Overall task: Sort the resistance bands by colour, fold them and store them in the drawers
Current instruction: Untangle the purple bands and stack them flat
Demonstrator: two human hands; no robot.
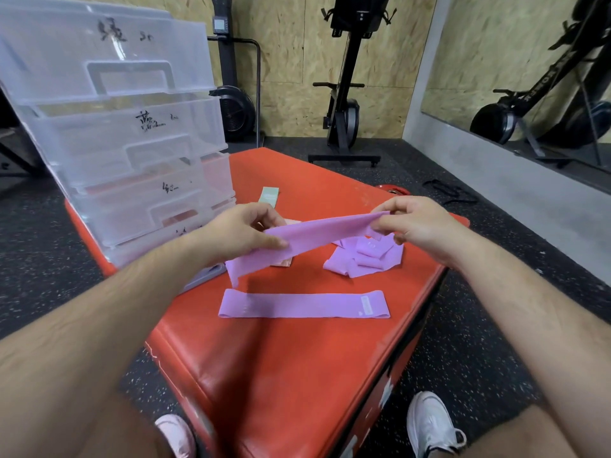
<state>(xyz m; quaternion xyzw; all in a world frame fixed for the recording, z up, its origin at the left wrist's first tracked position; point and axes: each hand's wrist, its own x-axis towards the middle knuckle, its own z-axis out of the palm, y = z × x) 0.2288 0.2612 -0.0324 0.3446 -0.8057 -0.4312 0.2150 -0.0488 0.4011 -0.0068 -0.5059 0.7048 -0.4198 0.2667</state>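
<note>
Both hands hold one purple resistance band [310, 238] in the air over the red padded box [297, 358]. My left hand [241, 233] pinches it near its left part, and the end hangs down past that hand. My right hand [413, 226] pinches its right end. A second purple band [304, 305] lies flat on the box just below. A small heap of folded purple bands [363, 259] sits to the right behind the held band. A green band [270, 196] lies farther back. An orange band [282, 261] shows partly under my left hand.
A stack of clear plastic drawers [125, 143] with handwritten labels stands on the left part of the box. Rowing machines [344, 94] stand against the wooden wall behind. A mirror [529, 77] lines the right wall. My shoes [429, 424] rest on the black rubber floor.
</note>
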